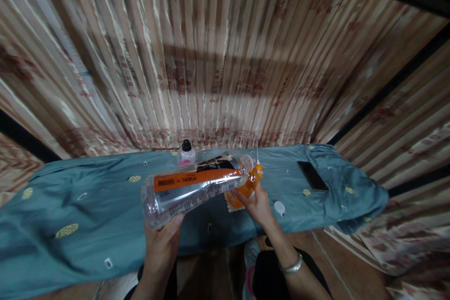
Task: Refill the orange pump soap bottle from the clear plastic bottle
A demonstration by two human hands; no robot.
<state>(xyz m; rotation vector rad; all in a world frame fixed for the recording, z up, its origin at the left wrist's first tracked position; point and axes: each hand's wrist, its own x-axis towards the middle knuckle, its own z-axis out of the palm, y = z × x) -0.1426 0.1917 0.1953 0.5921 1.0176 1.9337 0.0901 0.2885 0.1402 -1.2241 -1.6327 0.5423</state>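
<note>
My left hand (161,239) is wrapped round the base of a large clear plastic bottle (197,183) with an orange and silver label. The bottle lies tilted in the air, its uncapped-looking neck pointing right. Right below that neck, my right hand (258,204) is closed on a smaller see-through orange bottle (250,183). The two bottle mouths are close together; whether they touch or liquid flows cannot be made out. Just behind the orange bottle is an orange cap piece (259,170) with a thin pale tube. Part of the orange bottle is hidden by my fingers.
A teal patterned cloth (116,206) covers the long narrow surface. On it are a small bottle with a black cap (186,154), a black phone (312,176) and a round white lid (279,208). Pleated curtains (211,79) hang behind, with dark frame bars at the sides.
</note>
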